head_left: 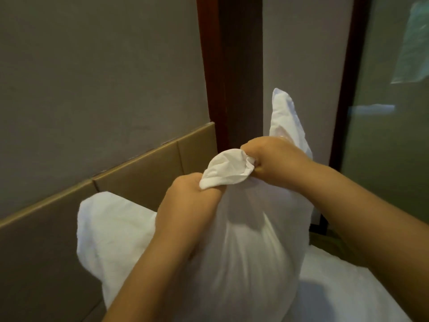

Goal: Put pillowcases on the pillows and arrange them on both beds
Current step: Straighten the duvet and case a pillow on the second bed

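A white pillowcase [250,252] with a pillow bulging inside hangs upright above the bed, blurred by motion. My left hand [185,201] grips the gathered open end of the case on its left side. My right hand [274,159] grips the same end on its right side. A bunched fold of the fabric [226,169] sticks up between the two fists, and a loose corner [284,112] rises behind my right hand. A second white pillow [111,228] leans against the headboard to the left.
The tan padded headboard [139,173] runs along the grey wall [92,77]. A dark wooden post [227,66] stands behind the pillowcase. A glass panel [390,135] is at the right. White bed sheet [343,287] lies at the lower right.
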